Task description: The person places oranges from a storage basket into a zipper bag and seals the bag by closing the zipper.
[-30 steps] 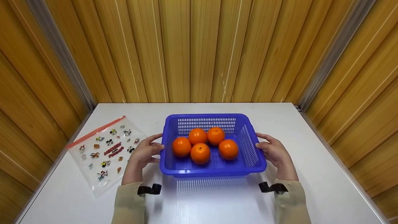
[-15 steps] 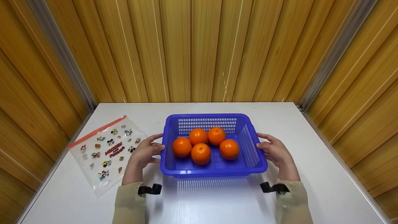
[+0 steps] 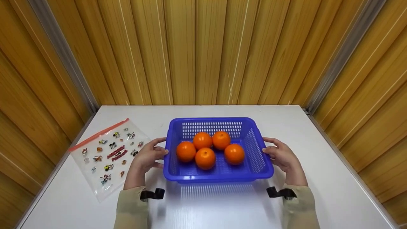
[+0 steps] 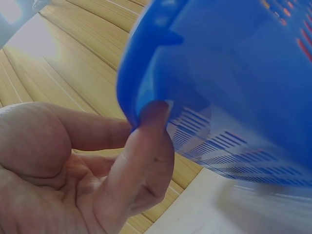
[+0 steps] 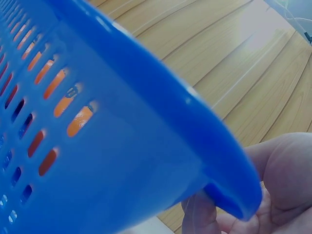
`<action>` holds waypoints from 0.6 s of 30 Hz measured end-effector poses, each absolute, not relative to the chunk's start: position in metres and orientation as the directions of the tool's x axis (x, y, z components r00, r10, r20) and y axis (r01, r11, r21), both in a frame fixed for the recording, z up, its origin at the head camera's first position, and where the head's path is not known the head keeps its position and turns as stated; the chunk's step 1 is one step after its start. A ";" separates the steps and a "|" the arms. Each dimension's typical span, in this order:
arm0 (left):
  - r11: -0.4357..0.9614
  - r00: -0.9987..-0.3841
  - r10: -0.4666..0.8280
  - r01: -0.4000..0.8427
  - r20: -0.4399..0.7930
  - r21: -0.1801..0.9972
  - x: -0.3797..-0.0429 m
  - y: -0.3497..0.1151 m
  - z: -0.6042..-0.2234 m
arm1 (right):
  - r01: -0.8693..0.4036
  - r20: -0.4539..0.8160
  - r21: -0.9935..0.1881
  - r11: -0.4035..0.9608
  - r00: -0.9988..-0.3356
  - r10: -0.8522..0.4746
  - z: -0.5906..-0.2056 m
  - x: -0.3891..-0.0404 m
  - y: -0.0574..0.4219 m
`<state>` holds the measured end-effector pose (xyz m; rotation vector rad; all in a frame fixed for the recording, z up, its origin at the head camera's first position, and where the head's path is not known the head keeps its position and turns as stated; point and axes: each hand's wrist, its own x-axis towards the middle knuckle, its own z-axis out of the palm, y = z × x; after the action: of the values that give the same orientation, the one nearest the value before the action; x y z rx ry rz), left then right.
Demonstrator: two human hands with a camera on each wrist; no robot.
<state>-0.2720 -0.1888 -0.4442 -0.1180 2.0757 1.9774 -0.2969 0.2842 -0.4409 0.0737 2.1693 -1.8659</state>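
Between my two hands is a blue plastic basket (image 3: 219,176) with slotted walls, holding several oranges (image 3: 205,158). My left hand (image 3: 149,156) grips its left rim, thumb on top and fingers beneath. In the left wrist view the fingertips of that hand (image 4: 122,165) curl under the basket's lip (image 4: 127,92). On the opposite side my right hand (image 3: 283,157) grips the right rim the same way. The right wrist view shows the basket's outer wall (image 5: 122,161) close up, with orange peel visible through the slots and the right hand (image 5: 282,190) at the rim's corner.
A clear zip bag (image 3: 111,159) with a red-orange seal and cartoon prints lies flat on the white table (image 3: 203,210), left of the basket. Wood-look panels (image 3: 203,54) wall in the back and both sides. Both wrists wear black straps (image 3: 152,193).
The basket has shifted very slightly toward me in the head view, both hands with it. The grip of both hands is unchanged and the oranges keep their arrangement.
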 end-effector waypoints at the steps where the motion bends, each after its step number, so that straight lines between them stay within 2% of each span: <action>1: 0.065 -0.959 0.130 -0.244 -0.250 0.968 -0.272 -0.189 -0.444 | 0.215 -0.240 -0.962 0.166 -0.959 -0.149 -0.441 -0.297 0.284; 18: 0.082 -0.956 0.146 -0.245 -0.255 0.966 -0.270 -0.190 -0.441 | 0.227 -0.254 -0.958 0.178 -0.956 -0.148 -0.438 -0.297 0.285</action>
<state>-0.2701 -0.1902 -0.4414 -0.0991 2.0779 1.9499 -0.2972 0.2846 -0.4377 0.0751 2.1690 -1.8442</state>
